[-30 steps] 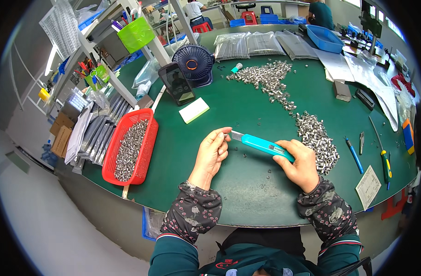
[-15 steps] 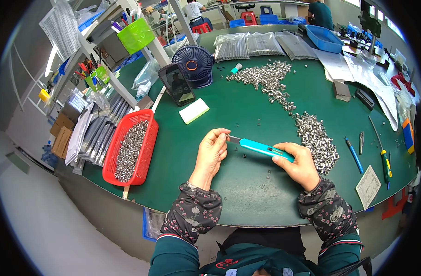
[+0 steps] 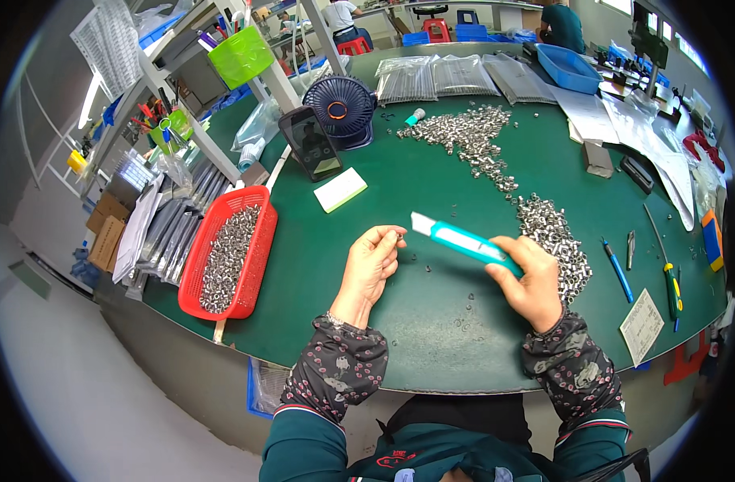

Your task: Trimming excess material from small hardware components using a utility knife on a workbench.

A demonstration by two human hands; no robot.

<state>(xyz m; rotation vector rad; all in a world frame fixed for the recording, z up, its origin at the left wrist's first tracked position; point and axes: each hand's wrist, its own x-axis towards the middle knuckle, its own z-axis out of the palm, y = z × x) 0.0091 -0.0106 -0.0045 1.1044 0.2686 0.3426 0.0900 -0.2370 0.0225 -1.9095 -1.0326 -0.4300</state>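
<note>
Pinched between the thumb and fingers of my left hand [image 3: 372, 267] is a small metal ring [image 3: 399, 236], partly covered by the fingertips. My right hand [image 3: 531, 277] is wrapped round a turquoise utility knife [image 3: 468, 243]. Its bare blade [image 3: 422, 224] points up and to the left, a little apart from the ring. Beside my right hand lies a heap of small metal rings [image 3: 554, 249]. A longer pile of the same parts [image 3: 469, 138] spreads farther back on the green table [image 3: 431, 345]. Tiny dark scraps [image 3: 464, 324] lie in front of me.
A red basket [image 3: 264, 265] of metal rings stands at the left edge. Behind it are a phone [image 3: 311, 145], a blue fan [image 3: 340, 111] and a white-and-green pad [image 3: 340, 190]. On the right lie a blue pen-like tool [image 3: 617, 271], a screwdriver [image 3: 673, 289] and a paper slip [image 3: 642, 328].
The knife blade has come away from the ring at my left fingertips and now tilts upward. My right hand has shifted slightly right; my left hand has stayed nearly in place.
</note>
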